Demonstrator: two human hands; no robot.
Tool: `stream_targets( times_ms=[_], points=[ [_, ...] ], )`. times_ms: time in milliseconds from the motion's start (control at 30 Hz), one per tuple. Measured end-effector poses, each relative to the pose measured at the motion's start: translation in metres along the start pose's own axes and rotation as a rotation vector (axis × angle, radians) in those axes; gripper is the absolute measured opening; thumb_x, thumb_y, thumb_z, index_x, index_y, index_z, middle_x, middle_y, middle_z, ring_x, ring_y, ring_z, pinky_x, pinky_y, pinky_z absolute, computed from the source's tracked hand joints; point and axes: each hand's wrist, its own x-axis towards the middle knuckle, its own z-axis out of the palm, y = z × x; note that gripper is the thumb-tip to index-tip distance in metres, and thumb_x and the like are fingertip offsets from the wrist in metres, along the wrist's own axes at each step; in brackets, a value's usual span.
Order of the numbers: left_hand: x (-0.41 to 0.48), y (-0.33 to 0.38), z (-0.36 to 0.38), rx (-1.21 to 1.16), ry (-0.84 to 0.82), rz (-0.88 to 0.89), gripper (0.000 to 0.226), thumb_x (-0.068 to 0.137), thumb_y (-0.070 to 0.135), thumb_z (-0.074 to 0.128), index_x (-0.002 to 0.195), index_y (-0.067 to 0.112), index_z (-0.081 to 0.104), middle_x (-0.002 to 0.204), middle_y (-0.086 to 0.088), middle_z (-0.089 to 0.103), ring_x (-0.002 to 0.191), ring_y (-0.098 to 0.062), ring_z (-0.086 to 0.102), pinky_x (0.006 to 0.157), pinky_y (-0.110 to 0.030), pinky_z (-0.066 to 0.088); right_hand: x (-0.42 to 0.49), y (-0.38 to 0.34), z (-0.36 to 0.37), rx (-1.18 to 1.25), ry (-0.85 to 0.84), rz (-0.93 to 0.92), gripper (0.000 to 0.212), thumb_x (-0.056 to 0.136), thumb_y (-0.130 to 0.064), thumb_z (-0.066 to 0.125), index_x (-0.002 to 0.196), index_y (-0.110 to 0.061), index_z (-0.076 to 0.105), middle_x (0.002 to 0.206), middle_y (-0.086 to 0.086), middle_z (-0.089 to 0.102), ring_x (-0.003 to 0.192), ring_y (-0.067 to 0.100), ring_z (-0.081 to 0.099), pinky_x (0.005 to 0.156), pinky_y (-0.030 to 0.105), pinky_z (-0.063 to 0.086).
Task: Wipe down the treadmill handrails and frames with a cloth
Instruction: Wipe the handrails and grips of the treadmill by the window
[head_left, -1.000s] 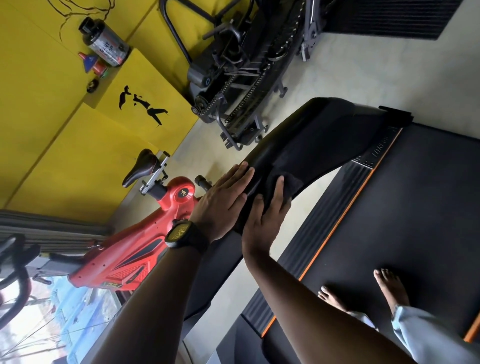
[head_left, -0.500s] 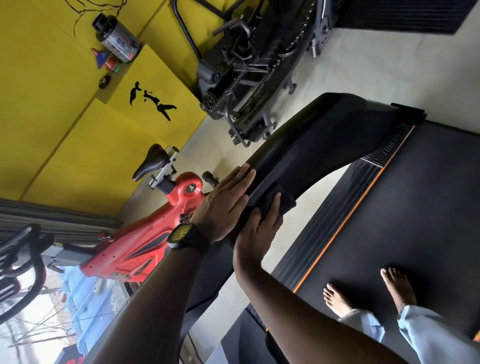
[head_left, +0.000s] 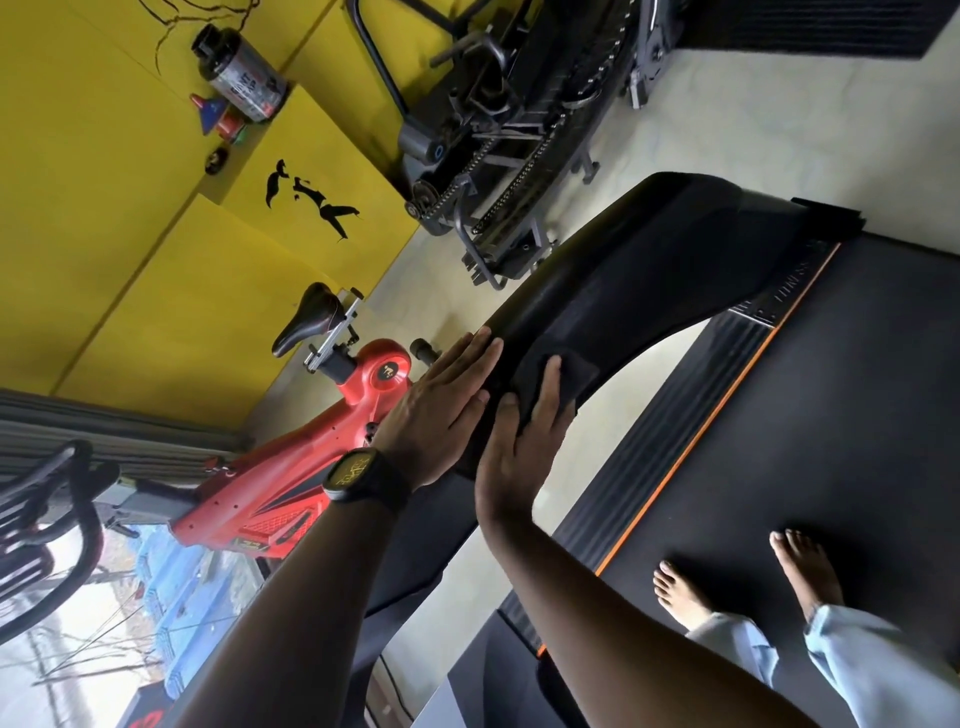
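Black rubber belt lay under your bare feet. Your right hand, fingers straight, pressed dark soft cloth flat against matte, curved side frame. Left hand, flat and empty, braced frame's outer edge. Both had slid slightly back toward you within a second: wiping stroke likely mid-pass. Beyond: glossy red exercise bike, yellow wall.

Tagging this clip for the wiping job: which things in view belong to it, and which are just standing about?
In use: black cloth, treadmill frame, right hand pressing the cloth, left hand flat on the frame.
Idle: red exercise bike, grey canister, black chain-driven machine.
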Motion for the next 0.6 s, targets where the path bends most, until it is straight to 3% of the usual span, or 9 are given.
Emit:
stream_targets(
  times_ms=[100, 133, 200, 267, 300, 367, 433, 500, 600],
  points=[
    [-0.002, -0.001, -0.001, -0.011, -0.004, -0.010, 0.053, 0.107, 0.031, 0.032, 0.157, 0.028, 0.016, 0.161, 0.017, 0.004, 0.150, 0.000, -0.001, 0.117, -0.013, -0.004, -0.009, -0.001, 0.013, 0.046, 0.045, 0.382, 0.058, 0.103, -0.048, 0.031, 0.159, -0.038, 0.020, 0.165, 0.003, 0.024, 0.146, 0.029, 0.034, 0.116, 0.049, 0.036],
    [-0.003, -0.002, -0.001, -0.012, -0.006, -0.012, 0.053, 0.106, 0.033, 0.031, 0.157, 0.029, 0.016, 0.161, 0.017, 0.004, 0.150, 0.000, -0.001, 0.118, -0.016, -0.002, -0.019, -0.005, 0.014, 0.014, 0.039, 0.400, 0.059, 0.102, -0.050, 0.029, 0.159, -0.037, 0.020, 0.165, 0.005, 0.024, 0.145, 0.031, 0.034, 0.116, 0.052, 0.036],
    [-0.002, -0.002, -0.001, -0.020, -0.014, -0.017, 0.054, 0.106, 0.033, 0.031, 0.157, 0.029, 0.016, 0.162, 0.017, 0.005, 0.150, -0.001, 0.000, 0.121, -0.022, 0.002, -0.033, -0.009, 0.010, -0.001, 0.017, 0.255, 0.062, 0.100, -0.049, 0.029, 0.159, -0.030, 0.026, 0.163, 0.009, 0.027, 0.142, 0.031, 0.037, 0.115, 0.043, 0.038],
    [-0.003, -0.003, 0.000, -0.008, -0.010, -0.012, 0.053, 0.106, 0.029, 0.032, 0.157, 0.029, 0.017, 0.162, 0.015, 0.007, 0.151, -0.003, 0.001, 0.121, -0.024, 0.003, -0.029, -0.011, 0.002, -0.013, -0.036, 0.073, 0.060, 0.102, -0.043, 0.034, 0.158, -0.023, 0.031, 0.163, 0.012, 0.028, 0.143, 0.026, 0.035, 0.115, 0.025, 0.030],
    [-0.004, -0.003, 0.001, 0.010, -0.001, -0.003, 0.053, 0.106, 0.028, 0.032, 0.157, 0.028, 0.018, 0.162, 0.013, 0.008, 0.151, -0.004, 0.002, 0.121, -0.022, 0.002, -0.022, -0.010, -0.001, -0.038, -0.051, 0.002, 0.059, 0.102, -0.041, 0.035, 0.158, -0.020, 0.032, 0.163, 0.014, 0.028, 0.144, 0.026, 0.033, 0.116, 0.023, 0.027],
    [-0.006, -0.003, 0.000, 0.021, 0.018, 0.009, 0.054, 0.105, 0.031, 0.030, 0.157, 0.025, 0.019, 0.162, 0.011, 0.009, 0.151, -0.004, 0.003, 0.119, -0.016, -0.001, -0.014, -0.005, 0.005, -0.047, -0.048, 0.007, 0.061, 0.102, -0.045, 0.034, 0.159, -0.021, 0.029, 0.164, 0.013, 0.027, 0.146, 0.030, 0.031, 0.120, 0.037, 0.031],
    [-0.012, -0.004, -0.002, -0.001, 0.015, -0.005, 0.055, 0.104, 0.032, 0.031, 0.157, 0.025, 0.019, 0.162, 0.012, 0.008, 0.151, -0.003, 0.002, 0.117, -0.012, -0.003, -0.016, -0.004, 0.013, 0.001, 0.046, 0.242, 0.064, 0.098, -0.053, 0.029, 0.157, -0.030, 0.028, 0.162, 0.010, 0.031, 0.140, 0.034, 0.038, 0.109, 0.051, 0.043],
    [-0.018, -0.004, -0.002, -0.008, 0.017, -0.021, 0.055, 0.104, 0.032, 0.031, 0.157, 0.025, 0.018, 0.161, 0.014, 0.007, 0.150, 0.000, 0.000, 0.116, -0.010, -0.005, -0.023, -0.007, 0.014, 0.007, 0.038, 0.395, 0.066, 0.095, -0.055, 0.027, 0.156, -0.031, 0.031, 0.161, 0.008, 0.031, 0.136, 0.033, 0.041, 0.105, 0.051, 0.046],
    [-0.021, -0.003, -0.004, -0.035, 0.026, -0.046, 0.054, 0.105, 0.028, 0.033, 0.157, 0.027, 0.019, 0.159, 0.017, 0.006, 0.148, 0.003, -0.002, 0.115, -0.009, -0.005, -0.025, -0.006, 0.004, -0.047, -0.029, 0.114, 0.050, 0.105, -0.036, 0.036, 0.149, -0.014, 0.047, 0.163, 0.012, 0.030, 0.141, 0.030, 0.035, 0.113, 0.040, 0.039]
  ],
)
